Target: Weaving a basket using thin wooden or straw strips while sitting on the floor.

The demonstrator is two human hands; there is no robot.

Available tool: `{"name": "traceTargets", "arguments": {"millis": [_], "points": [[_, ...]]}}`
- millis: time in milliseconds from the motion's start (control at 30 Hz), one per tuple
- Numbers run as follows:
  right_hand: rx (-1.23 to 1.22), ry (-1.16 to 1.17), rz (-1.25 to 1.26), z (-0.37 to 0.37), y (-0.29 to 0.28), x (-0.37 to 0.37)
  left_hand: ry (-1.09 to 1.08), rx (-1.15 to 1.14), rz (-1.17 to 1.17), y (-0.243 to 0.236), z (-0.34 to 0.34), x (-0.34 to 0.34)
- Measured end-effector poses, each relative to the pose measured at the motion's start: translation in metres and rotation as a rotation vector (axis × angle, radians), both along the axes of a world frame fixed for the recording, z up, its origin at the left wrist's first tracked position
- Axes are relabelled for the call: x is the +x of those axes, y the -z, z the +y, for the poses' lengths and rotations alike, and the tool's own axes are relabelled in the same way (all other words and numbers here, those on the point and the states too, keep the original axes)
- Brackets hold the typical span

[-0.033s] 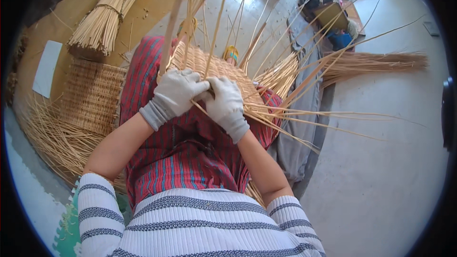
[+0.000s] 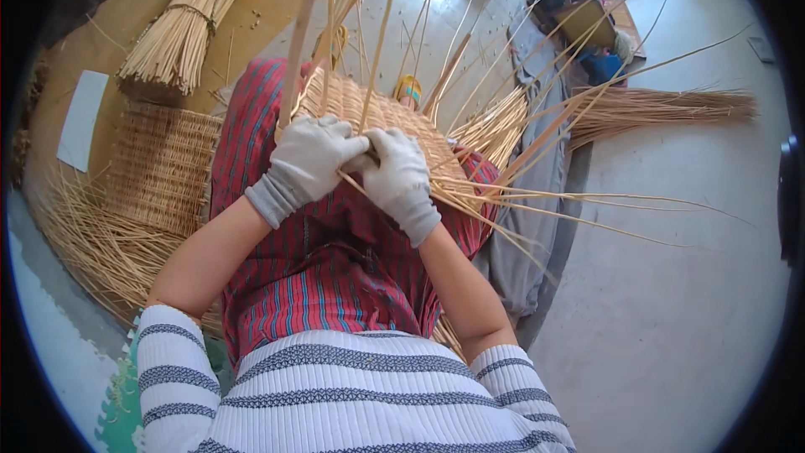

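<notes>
A partly woven wicker basket (image 2: 381,109) rests across my lap, with long wicker rods (image 2: 537,147) fanning out from it upward and to the right. My left hand (image 2: 314,155), in a white knit glove with a grey cuff, is closed on the basket's near edge. Beside it, my right hand (image 2: 394,174), gloved the same way, pinches at the same edge, and the two hands' fingertips almost meet. A thin rod (image 2: 356,183) pokes out below the fingers. What lies between the fingertips is mostly hidden by the gloves.
At upper left lies a tied bundle of rods (image 2: 172,49). Below it, a woven wicker panel (image 2: 163,164) sits by loose rods (image 2: 101,231). Another rod bundle (image 2: 671,109) lies on the floor at right, near a grey cloth (image 2: 524,260). Mixed items surround a blue container (image 2: 599,67) at upper right.
</notes>
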State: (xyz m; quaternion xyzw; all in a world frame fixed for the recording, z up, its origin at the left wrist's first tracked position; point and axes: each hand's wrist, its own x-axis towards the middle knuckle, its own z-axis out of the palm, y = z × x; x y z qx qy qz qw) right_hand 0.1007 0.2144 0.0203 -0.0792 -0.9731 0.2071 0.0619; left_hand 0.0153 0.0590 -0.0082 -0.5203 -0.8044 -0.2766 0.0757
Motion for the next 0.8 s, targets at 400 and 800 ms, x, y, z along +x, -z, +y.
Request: {"name": "traceTargets", "arguments": {"millis": [400, 800], "points": [[-0.118, 0.045, 0.430, -0.034, 0.000, 0.015, -0.169, -0.018, -0.138, -0.001, 0.006, -0.008], [-0.716, 0.677, 0.497, 0.097, -0.042, 0.094, 0.146, -0.322, -0.317, -0.036, -0.006, -0.043]]}}
